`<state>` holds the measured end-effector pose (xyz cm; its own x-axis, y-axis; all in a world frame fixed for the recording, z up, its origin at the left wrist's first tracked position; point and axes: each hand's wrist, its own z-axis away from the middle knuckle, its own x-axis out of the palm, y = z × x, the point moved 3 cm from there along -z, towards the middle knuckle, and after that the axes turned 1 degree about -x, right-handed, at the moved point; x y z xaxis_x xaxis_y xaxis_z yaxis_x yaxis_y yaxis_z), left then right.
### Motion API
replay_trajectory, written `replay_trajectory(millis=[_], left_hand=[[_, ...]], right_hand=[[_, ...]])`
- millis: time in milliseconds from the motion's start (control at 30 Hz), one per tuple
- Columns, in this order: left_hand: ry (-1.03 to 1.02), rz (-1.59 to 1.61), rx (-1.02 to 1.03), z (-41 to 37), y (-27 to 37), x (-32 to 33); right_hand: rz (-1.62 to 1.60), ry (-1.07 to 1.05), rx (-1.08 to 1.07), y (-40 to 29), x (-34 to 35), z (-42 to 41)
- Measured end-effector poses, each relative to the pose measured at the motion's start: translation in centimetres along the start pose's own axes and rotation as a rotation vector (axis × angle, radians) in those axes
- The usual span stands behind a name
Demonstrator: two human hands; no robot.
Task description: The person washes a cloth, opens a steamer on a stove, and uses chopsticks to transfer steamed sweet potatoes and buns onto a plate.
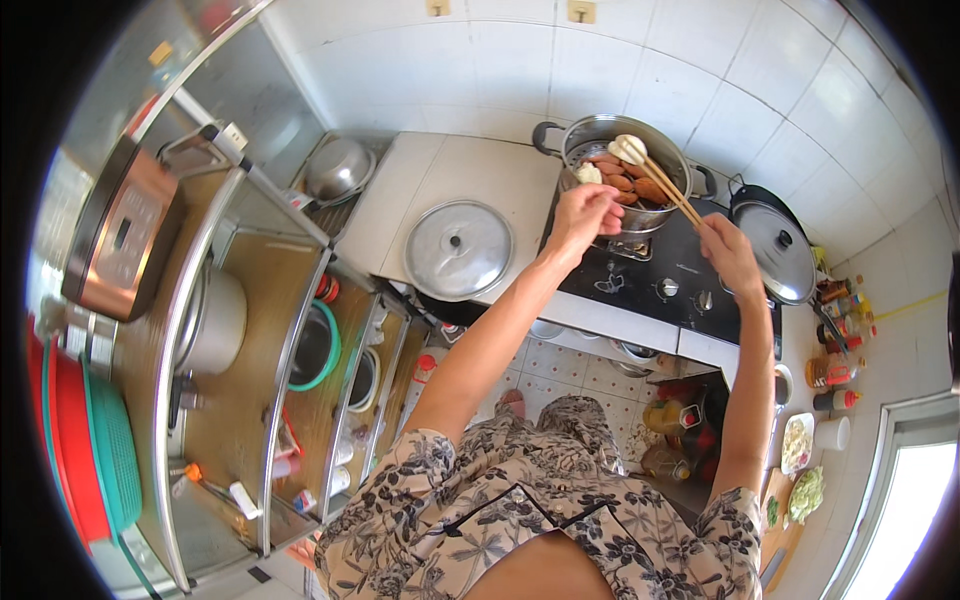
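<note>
A steel steamer pot (660,219) stands on the black gas stove (645,289), with several reddish-brown pieces, apparently sweet potatoes (619,182), inside. My right hand (729,253) grips a pair of wooden chopsticks (670,187) that slant into the pot. Their tips are at a white steamed bun (627,148) near the far side. My left hand (589,213) is at the pot's near-left rim, its fingers curled together. Just beyond those fingers shows a second white, rough-surfaced piece (589,174); whether they hold it I cannot tell.
A round metal lid (459,250) lies on the counter left of the stove. Right of the pot sits a lidded wok (774,251). Sauce bottles (829,370), a plate of chopped food (797,444) and a cutting board (780,499) line the right counter. A shelf rack (296,330) stands left.
</note>
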<state>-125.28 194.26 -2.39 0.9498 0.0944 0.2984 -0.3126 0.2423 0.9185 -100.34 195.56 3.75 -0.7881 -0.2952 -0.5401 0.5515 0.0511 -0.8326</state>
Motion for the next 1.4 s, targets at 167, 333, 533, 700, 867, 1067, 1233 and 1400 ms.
replay_trajectory(millis=[167,333,533,700,867,1067,1233,1400], left_hand=[[-0.156,-0.051,-0.014,0.4,0.2,6.4],[-0.074,-0.228,0.073,0.2,1.4,6.4],[-0.126,-0.158,0.059,0.5,2.2,6.2],[-0.279,0.073,-0.070,1.3,2.6,6.0],[-0.184,0.030,0.042,3.6,2.9,4.4],[-0.191,0.069,0.007,4.7,2.0,3.3],[-0.176,0.083,-0.017,4.7,2.4,2.6],[-0.138,0.111,-0.010,5.2,3.2,2.8]], right_hand=[[-0.322,0.080,0.148,-3.3,4.3,-0.9],[-0.308,0.190,0.092,-4.7,6.5,-0.7],[-0.469,0.118,0.118,-4.1,6.8,-0.6],[-0.813,-0.017,0.188,-3.8,7.8,0.3],[-0.612,-0.017,0.177,-4.6,9.3,2.3],[-0.549,-0.030,0.193,-3.1,10.7,3.8],[-0.657,0.159,0.210,-3.7,10.2,4.1],[-0.786,0.131,0.170,-4.8,9.8,4.3]])
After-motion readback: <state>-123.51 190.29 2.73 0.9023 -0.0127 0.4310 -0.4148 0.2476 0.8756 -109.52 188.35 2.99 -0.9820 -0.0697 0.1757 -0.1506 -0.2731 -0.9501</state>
